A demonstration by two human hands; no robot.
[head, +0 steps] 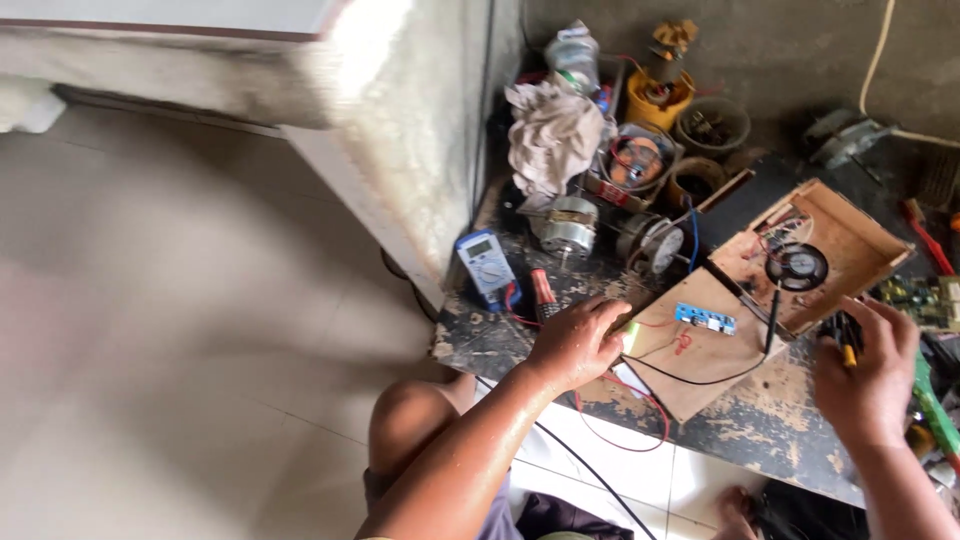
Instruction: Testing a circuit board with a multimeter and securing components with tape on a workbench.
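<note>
While speaker (797,267) in open wooden box (860,240), left hand (578,342) beside.

- The left hand (578,342) rests on the edge of a flat wooden board (690,355), fingers curled over a small pale block at its corner.
- A small blue circuit board (705,318) sits on that wooden board, with red and black wires trailing off it.
- The right hand (868,372) grips a yellow-handled tool (846,345) just beside an open wooden box (840,245).
- A round black speaker (797,267) lies inside the box.
- A blue multimeter (485,263) lies on the worn dark workbench (760,425), near a crumpled rag (550,135) and small motors.
</note>
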